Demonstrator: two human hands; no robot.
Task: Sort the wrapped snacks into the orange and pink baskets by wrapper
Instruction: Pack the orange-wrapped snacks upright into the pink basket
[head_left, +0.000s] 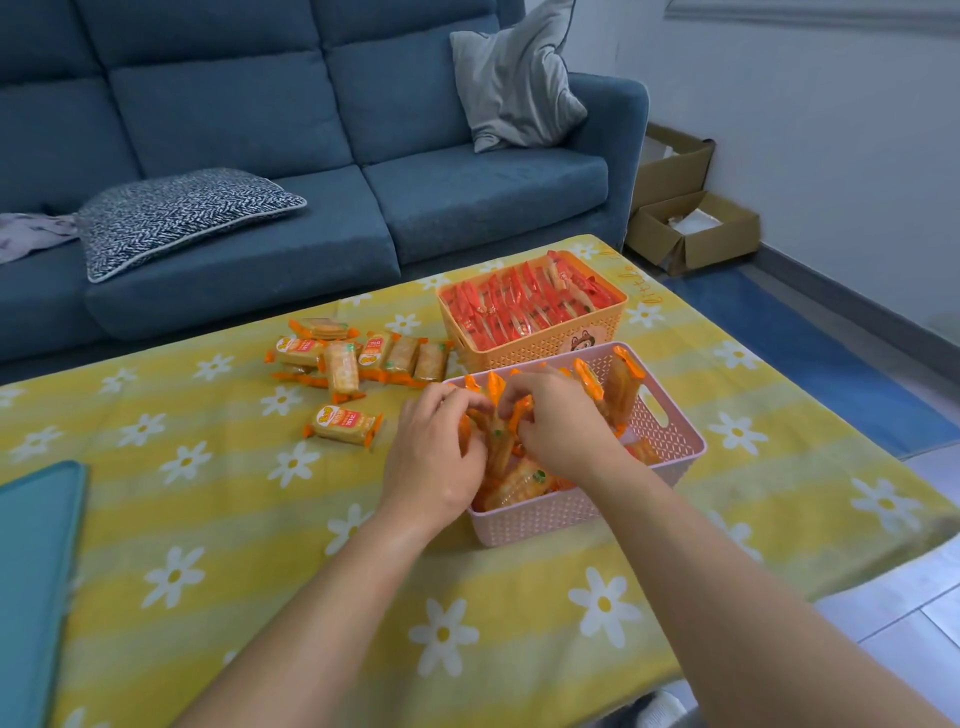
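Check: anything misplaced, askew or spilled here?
Nothing spilled or damaged. The orange basket holds tidy rows of red packs; the pink basket is messier, orange packs upright at the far end, flat nearer. A loose pile lies unsorted on the cloth, one pack apart.

Floral table (208, 519), orange basket (535, 356), pink basket (540, 519), snacks (343, 366)

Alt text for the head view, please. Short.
A person's left hand and right hand grip orange-wrapped snacks in a pink basket on a yellow daisy tablecloth. Behind it, an orange basket holds red-wrapped snacks; loose snacks lie to the left, a blue sofa beyond.
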